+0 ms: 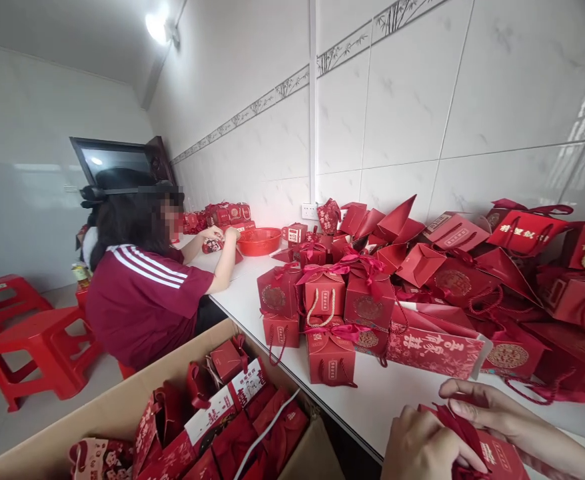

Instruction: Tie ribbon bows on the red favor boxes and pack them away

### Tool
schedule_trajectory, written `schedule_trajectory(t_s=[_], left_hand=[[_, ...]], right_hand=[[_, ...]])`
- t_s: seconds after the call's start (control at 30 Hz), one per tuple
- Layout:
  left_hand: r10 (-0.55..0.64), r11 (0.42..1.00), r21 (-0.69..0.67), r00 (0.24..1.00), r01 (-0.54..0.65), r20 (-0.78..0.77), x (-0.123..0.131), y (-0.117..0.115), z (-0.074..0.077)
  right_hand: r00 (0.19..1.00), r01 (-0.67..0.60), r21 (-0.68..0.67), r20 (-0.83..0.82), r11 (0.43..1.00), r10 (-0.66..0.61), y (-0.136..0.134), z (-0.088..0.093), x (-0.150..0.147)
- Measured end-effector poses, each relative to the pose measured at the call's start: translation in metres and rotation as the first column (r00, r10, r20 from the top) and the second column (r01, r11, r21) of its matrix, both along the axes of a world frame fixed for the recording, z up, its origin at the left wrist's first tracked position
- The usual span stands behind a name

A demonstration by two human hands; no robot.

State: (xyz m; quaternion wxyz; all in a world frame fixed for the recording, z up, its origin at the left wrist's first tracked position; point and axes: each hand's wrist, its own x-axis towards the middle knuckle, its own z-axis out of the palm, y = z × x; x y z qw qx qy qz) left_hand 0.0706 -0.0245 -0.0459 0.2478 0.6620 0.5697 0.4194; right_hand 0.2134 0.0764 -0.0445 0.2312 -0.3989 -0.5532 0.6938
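Note:
At the bottom right, my left hand [422,447] and my right hand [502,417] both grip a small red gift box [497,460] with a dark red ribbon [455,427]. Fingers of both hands pinch the ribbon at the box's top. The box rests at the near edge of the white table [377,407]. Just beyond my hands stand tied red gift boxes [330,353] with pink bows and a flat red bag with gold characters [432,350].
A heap of open red boxes and bags [497,273] fills the table against the tiled wall. A cardboard carton [122,407] of red boxes sits below the table's edge. Another person in a maroon shirt [142,300] works beside a red bowl [258,241]. Red plastic stools [37,353] stand at left.

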Motion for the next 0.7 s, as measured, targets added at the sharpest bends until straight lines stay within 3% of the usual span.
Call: schedule_trajectory(t_s=[0.1,0.17,0.23,0.3,0.33,0.37,0.4,0.53,0.7], left_hand=[[-0.050,0.993,0.108,0.999,0.051,-0.014,-0.004,-0.005,0.005],[-0.086,0.986,0.139,0.995,0.092,-0.043,-0.009,-0.009,0.012],[-0.112,0.982,0.148,0.991,0.122,-0.071,-0.012,-0.010,0.018],[-0.121,0.981,0.139,0.988,0.133,-0.095,-0.015,-0.009,0.022],[-0.126,0.981,0.137,0.987,0.140,-0.102,-0.015,-0.008,0.022],[-0.132,0.980,0.138,0.986,0.146,-0.106,-0.015,-0.006,0.022],[-0.136,0.978,0.142,0.984,0.151,-0.111,-0.015,-0.005,0.022],[-0.154,0.972,0.158,0.980,0.172,-0.124,-0.013,-0.003,0.021],[-0.168,0.973,0.144,0.982,0.179,-0.082,-0.016,-0.004,0.023]], right_hand=[[0.994,-0.039,0.150,0.106,0.988,0.023,0.005,0.010,-0.005],[0.986,0.057,0.313,0.134,0.948,-0.103,0.001,0.018,-0.004],[0.933,0.249,0.518,0.099,0.819,-0.346,-0.012,0.023,0.002],[0.809,0.445,0.651,0.001,0.615,-0.588,-0.036,0.027,0.012],[0.763,0.474,0.698,-0.023,0.536,-0.645,-0.051,0.028,0.017],[0.751,0.457,0.739,-0.023,0.495,-0.659,-0.066,0.029,0.021],[0.770,0.402,0.774,0.004,0.490,-0.638,-0.082,0.030,0.023],[0.846,0.174,0.780,0.194,0.601,-0.497,-0.121,0.030,0.020],[0.837,0.173,0.763,0.220,0.623,-0.502,-0.119,0.029,0.013]])
